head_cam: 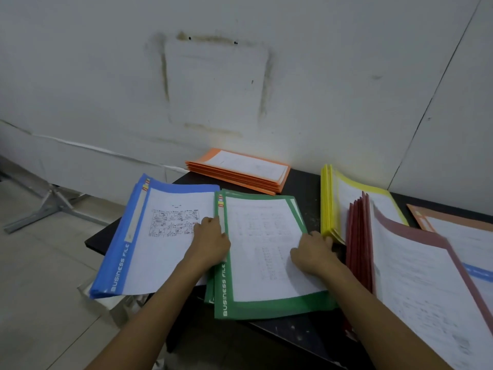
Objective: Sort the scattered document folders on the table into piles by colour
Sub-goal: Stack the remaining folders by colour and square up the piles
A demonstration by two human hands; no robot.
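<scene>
A green folder pile (pixel 262 305) lies in the middle of the black table (pixel 301 182). My left hand (pixel 210 240) holds its left edge, and my right hand (pixel 313 252) holds its right edge, fingers curled over the border. A blue folder pile (pixel 128 236) sits to the left, overhanging the table edge. An orange pile (pixel 240 170) lies at the back by the wall. A yellow pile (pixel 329 201) and a dark red pile (pixel 360 236) stand to the right. A loose orange folder (pixel 426 217) with a blue one beneath lies at far right.
The white wall (pixel 240 76) runs close behind the table. The floor (pixel 40 263) drops away to the left, with a grey metal stand (pixel 50 204) on it. Something white and crumpled (pixel 112 303) shows under the blue pile's near corner.
</scene>
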